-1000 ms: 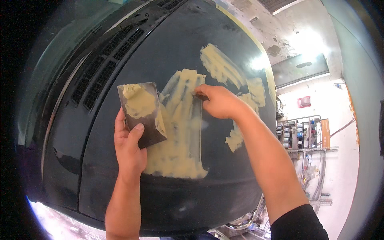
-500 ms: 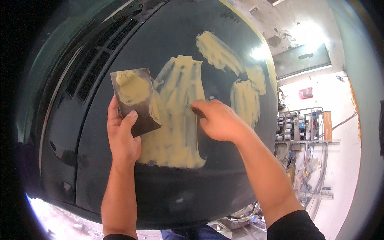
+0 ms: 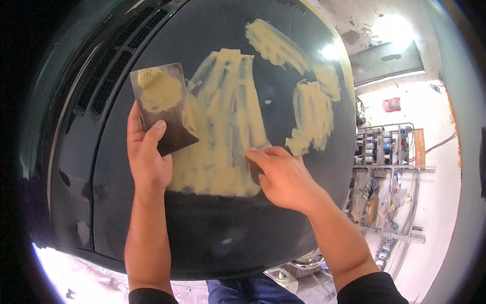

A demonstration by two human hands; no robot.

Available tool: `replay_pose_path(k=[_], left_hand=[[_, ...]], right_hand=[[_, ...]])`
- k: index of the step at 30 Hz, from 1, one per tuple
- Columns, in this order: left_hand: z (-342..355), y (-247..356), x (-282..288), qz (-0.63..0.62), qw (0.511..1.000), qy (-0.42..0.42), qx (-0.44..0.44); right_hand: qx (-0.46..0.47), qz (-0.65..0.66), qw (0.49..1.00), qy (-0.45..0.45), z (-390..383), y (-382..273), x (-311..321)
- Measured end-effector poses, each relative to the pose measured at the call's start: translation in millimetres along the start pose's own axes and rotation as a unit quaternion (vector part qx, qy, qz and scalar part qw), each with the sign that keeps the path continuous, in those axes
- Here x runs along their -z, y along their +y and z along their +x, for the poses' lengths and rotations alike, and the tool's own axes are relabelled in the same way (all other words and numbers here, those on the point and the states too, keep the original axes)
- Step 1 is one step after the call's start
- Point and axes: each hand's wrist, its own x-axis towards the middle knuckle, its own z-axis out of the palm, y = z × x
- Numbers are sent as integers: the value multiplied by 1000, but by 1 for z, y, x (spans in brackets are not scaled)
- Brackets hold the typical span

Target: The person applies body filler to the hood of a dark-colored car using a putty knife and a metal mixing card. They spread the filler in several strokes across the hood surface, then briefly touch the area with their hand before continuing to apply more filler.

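Observation:
My left hand [image 3: 149,159] grips a flat rectangular mixing plate [image 3: 177,137], thumb on top, above the dark vehicle hood [image 3: 212,233]. A lump of yellow-beige body filler [image 3: 161,92] sits on the plate's far end. My right hand [image 3: 291,180] is closed on a thin flat spreader [image 3: 264,146], mostly covered by the fingers. The spreader is at the right edge of a broad, streaky filler patch [image 3: 217,116] on the hood. Farther right are a slanting filler patch [image 3: 276,43] and an upright one [image 3: 314,111].
Black vent grilles [image 3: 111,76] lie along the hood's left side. Yellowish edging [image 3: 344,66] follows its far right rim. Beyond stands a metal rack [image 3: 390,167] with cans and tools. A round chrome-like part [image 3: 306,263] shows below the hood's near right edge.
My right hand has moved nearer and slightly right with the spreader. More filler shows at the lower left of the right-hand patch. The view has shifted, so the hood sits higher.

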Motion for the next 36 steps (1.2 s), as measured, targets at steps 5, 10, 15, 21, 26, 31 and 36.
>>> replay_pose_path(k=[5, 10, 15, 21, 26, 31, 36], left_hand=[[0, -3, 3, 15, 1000, -3, -7], [-1, 0, 1, 21, 1000, -3, -7], [-3, -5, -3, 16, 1000, -2, -4], [-10, 0, -5, -32, 998, -11, 54], [-18, -13, -19, -128, 984, -61, 107], [-19, -10, -15, -148, 985, -27, 83], [-11, 8, -11, -133, 990, -6, 38]], right_hand=[[18, -29, 999, 25, -23, 0, -15], [6, -42, 999, 5, -43, -3, -25], [-1, -72, 997, 0, -66, -6, -31], [50, 42, 985, 157, -47, -33, 3], [241, 177, 913, 277, 19, -56, -3], [264, 156, 914, 267, 36, -54, -19], [168, 7, 964, 208, 42, -16, 3]])
